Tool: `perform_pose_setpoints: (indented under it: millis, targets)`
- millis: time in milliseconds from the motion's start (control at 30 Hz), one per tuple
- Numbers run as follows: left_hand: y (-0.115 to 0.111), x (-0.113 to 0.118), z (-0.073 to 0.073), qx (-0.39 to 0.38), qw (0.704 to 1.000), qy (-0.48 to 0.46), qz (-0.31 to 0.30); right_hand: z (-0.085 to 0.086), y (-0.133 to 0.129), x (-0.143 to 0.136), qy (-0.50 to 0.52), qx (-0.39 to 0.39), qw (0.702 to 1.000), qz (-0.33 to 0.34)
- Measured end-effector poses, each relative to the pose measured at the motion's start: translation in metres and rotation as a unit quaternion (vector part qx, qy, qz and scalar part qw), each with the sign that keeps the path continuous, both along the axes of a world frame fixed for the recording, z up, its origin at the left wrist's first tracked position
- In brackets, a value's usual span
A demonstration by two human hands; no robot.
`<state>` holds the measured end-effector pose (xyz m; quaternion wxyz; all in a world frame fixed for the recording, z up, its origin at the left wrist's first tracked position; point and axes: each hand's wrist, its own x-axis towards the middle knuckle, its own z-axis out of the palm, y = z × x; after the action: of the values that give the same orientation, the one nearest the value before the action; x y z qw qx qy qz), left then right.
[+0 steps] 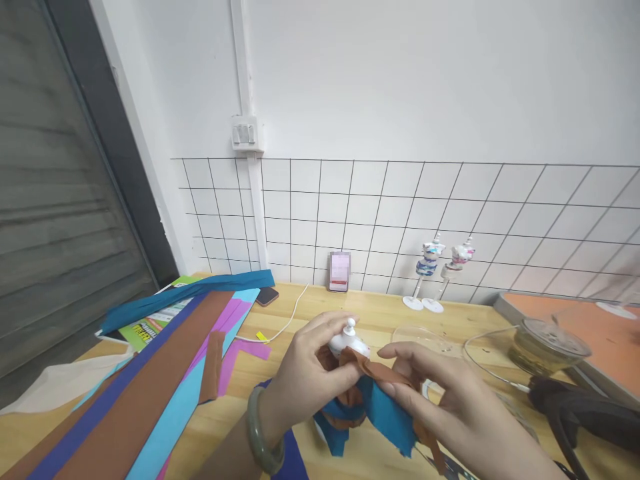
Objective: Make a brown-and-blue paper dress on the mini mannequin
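My left hand (305, 373) is closed around a small white mannequin (349, 343), a dress form with a round knob on top. Its shoulders show above my thumb, while brown and blue crepe paper covers the body below. With thumb and fingers, my right hand (450, 390) pinches a brown crepe paper strip (385, 372) that runs across the mannequin's front. A blue crepe paper piece (390, 415) hangs beneath that strip, between both hands. The mannequin's lower part is mostly hidden by paper.
Long coloured paper strips (155, 393) lie at left. A phone (339, 272) leans on the wall, and another phone (267, 297) lies flat. Two small dressed mannequins (429, 259) stand at the back. A glass container (550, 347), cables and a black object (590, 413) are at right.
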<state>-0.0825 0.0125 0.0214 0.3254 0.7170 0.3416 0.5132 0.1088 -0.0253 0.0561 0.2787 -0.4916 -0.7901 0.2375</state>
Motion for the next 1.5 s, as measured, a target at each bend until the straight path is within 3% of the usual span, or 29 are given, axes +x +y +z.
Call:
perform_pose_setpoints:
  millis: [100, 600, 833, 1067, 1300, 1500]
  targets:
    - [0.001, -0.004, 0.003, -0.010, 1.000, 0.000, -0.027, -0.001, 0.002, 0.002, -0.004, -0.025, 1.000, 0.011]
    - [0.003, -0.017, 0.010, -0.160, 0.974, -0.113, -0.113, -0.003, 0.010, 0.009, -0.011, 0.085, 0.995, 0.053]
    - [0.007, -0.025, 0.003, -0.154, 0.970, -0.109, -0.154, 0.003, 0.001, 0.009, -0.028, 0.163, 0.980, 0.112]
    - [0.004, -0.027, 0.003, -0.139, 0.967, -0.091, -0.193, 0.006, -0.004, 0.003, 0.008, 0.216, 0.972, 0.094]
    - [0.004, -0.028, -0.003, -0.110, 0.943, -0.137, -0.281, 0.005, -0.004, 0.002, 0.000, 0.268, 0.955, 0.124]
    - [0.002, -0.029, -0.001, -0.106, 0.920, -0.149, -0.345, 0.007, -0.006, 0.000, 0.005, 0.280, 0.949, 0.146]
